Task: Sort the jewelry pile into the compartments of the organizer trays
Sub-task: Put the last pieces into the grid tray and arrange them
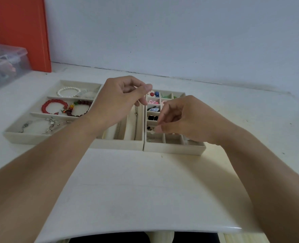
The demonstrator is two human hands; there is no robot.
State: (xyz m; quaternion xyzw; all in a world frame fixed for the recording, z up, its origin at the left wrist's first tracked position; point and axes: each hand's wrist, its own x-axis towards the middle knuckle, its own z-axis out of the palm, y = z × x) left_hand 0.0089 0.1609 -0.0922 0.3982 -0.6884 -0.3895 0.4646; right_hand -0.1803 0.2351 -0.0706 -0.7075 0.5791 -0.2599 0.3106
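Three cream organizer trays sit side by side on the white tabletop (145, 190), their walls touching. The left tray (22, 136) has three long compartments: a white pearl bracelet (68, 91) in the far one, a red bead bracelet (54, 106) and a dark bead bracelet (82, 108) in the middle one, and silver chain pieces (39, 126) in the near one. The middle tray (117, 145) holds long slots, and a thin silver chain (136, 118) hangs into one of them from the left hand (120, 100), whose thumb and curled fingers pinch its upper end. The right tray (175, 149) is a grid of small cells with red and blue beads (154, 93), a pink piece (153, 102) and black studs (153, 118). The right hand (182, 120) hovers over this grid, fingers curled, its fingertips pinched together on something too small to make out. A clear plastic box (4, 64) stands at the far left.
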